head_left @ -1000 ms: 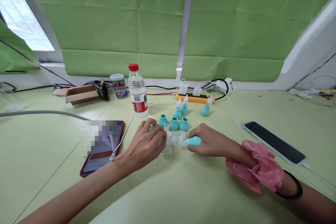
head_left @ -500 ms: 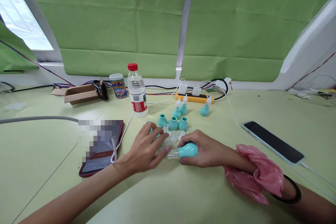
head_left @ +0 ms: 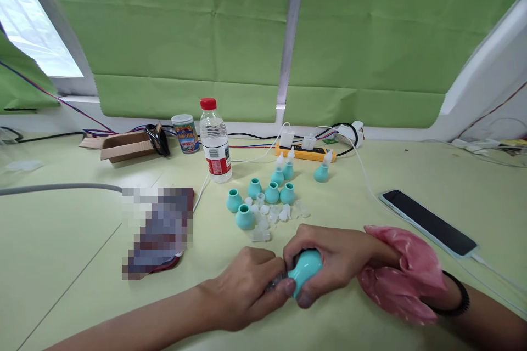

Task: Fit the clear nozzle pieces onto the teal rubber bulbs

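Observation:
My right hand [head_left: 329, 263] is wrapped round a teal squeeze bulb [head_left: 307, 270], whose neck points left. The thumb and fingers of my left hand [head_left: 249, 288] pinch the clear plastic tube [head_left: 275, 281] at that neck. My fingers cover much of the joint between tube and bulb. Just beyond my hands stand several open-necked teal bulbs, among them a front bulb [head_left: 244, 217] and a left bulb [head_left: 233, 201]. Small clear and whitish plastic pieces [head_left: 274, 214] lie scattered beside them. Farther back are 3 bulbs fitted with clear tips, one a fitted bulb [head_left: 321, 172] on the right.
A red-capped bottle [head_left: 218, 153] and a printed can [head_left: 186, 134] stand at back left, near an open cardboard box [head_left: 127, 146]. An orange power strip [head_left: 307, 152] lies behind the bulbs. A phone [head_left: 428, 222] charges at right; a partly blurred red-edged device [head_left: 164, 230] lies left.
My right hand has drawn the bulb nearer me and tilted it. My left hand has moved from above the plastic pieces to grip the tube at the bulb's neck.

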Demonstrator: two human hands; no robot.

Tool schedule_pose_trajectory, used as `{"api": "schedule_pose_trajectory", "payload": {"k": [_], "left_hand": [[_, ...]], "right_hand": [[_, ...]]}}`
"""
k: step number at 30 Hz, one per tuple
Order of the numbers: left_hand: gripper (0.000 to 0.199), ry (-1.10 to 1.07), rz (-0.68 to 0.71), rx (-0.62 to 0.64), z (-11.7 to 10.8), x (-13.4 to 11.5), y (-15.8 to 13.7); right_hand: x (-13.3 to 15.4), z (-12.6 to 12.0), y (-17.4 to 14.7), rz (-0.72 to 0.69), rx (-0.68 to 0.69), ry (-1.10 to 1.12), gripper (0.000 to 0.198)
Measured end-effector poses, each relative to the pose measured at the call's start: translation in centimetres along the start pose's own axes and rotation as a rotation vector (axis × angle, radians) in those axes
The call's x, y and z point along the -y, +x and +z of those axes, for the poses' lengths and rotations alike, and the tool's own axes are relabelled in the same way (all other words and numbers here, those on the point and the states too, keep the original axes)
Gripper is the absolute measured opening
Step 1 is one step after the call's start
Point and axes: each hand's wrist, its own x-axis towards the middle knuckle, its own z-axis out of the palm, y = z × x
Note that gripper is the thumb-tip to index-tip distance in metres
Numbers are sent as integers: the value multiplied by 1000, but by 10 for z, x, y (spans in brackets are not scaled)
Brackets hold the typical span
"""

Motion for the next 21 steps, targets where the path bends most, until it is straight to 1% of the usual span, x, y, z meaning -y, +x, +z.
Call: {"api": "schedule_pose_trajectory", "payload": {"k": [5,6,9,10,11,12,13,15,17,18,19,21], "left_hand": [[40,-60,27,-29,8,-5,0],[40,-67,41,-29,9,-6,0],[45,-35,156,-53,9,-12,0],[46,4,197,-84,10,-12,0],[46,58,222,-126,10,-11,0],[44,126,223,-172,12,-9,0],[41,206,202,-212,14,-4,1],[33,385,116,-255,19,10,2],[23,586,18,-238,26,24,2],[20,655,-43,-195,28,31,1],[23,698,-92,-144,30,36,1],[35,713,-137,-32,32,41,-1]], "right_hand": [[-5,-5,6,48,190,144,24],[-7,-7,7,59,247,175,27],[-16,-19,6,76,568,271,37],[-20,-25,4,78,643,289,40],[-24,-31,2,75,649,303,41],[-28,-37,-1,60,577,314,42],[-32,-44,-4,26,455,328,40],[-38,-58,-11,-120,232,373,35],[-43,-73,-17,-261,19,366,30],[-46,-80,-20,-285,-90,332,28],[-49,-86,-22,-260,-192,275,26],[-58,-95,-25,-125,-378,131,24]]}}
